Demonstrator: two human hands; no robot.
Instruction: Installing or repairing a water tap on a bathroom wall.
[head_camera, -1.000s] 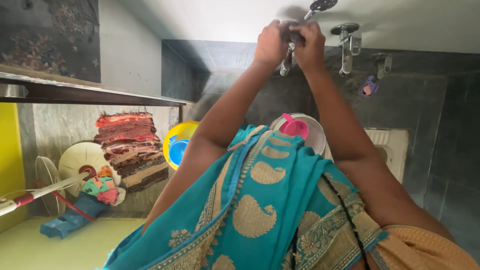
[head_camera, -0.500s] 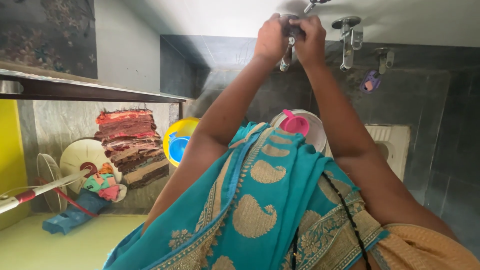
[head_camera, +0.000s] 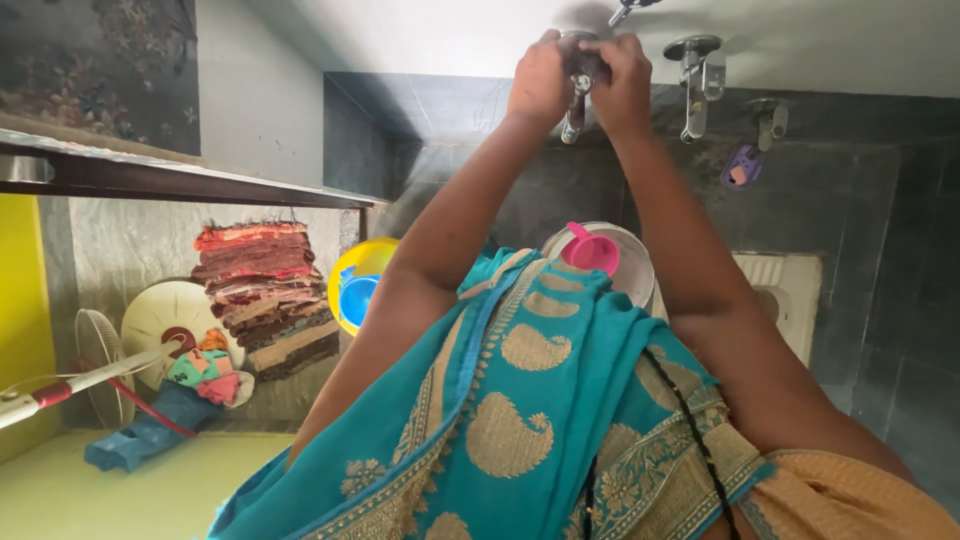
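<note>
Both hands, left hand (head_camera: 540, 80) and right hand (head_camera: 625, 85), closed around metal wall tap (head_camera: 578, 85).

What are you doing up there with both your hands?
Both hands are stretched out to a shiny metal tap on the wall. The left hand and the right hand close around its top from either side. Under the arms stands a round steel bucket with a pink plastic mug in it. Another metal tap sits alongside, untouched.
</note>
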